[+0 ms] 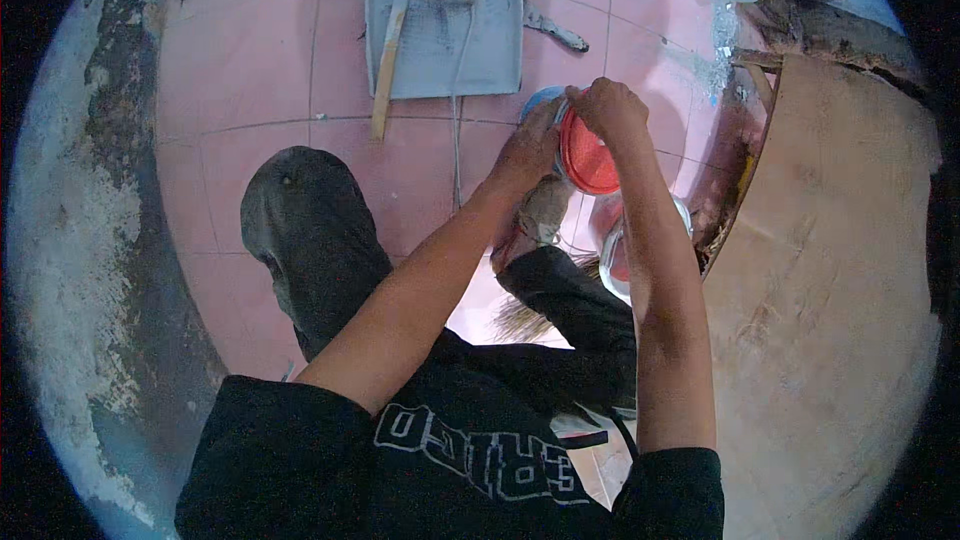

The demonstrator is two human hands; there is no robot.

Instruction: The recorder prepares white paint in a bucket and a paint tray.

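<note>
A paint can with a round red lid [588, 162] is tilted between my hands, with a strip of blue on its side [543, 96] showing past my fingers. My left hand [533, 148] is closed around the side of the can. At the lid's upper rim, my right hand [610, 112] has its fingers bent and pressed against the edge. Whether those fingers pinch anything besides the rim is hidden. Below my right forearm stands an open container with a pale rim [607, 262], partly covered by the arm.
A paint-stained grey tray [495, 75] lies ahead on pink tiles, with a wooden stick [385, 70] and a pale cord [457, 130] across it. Beside it is a paint-smeared handle [557, 30]. A brown board [830, 240] stands right; straw bristles [522, 322] lie by my leg.
</note>
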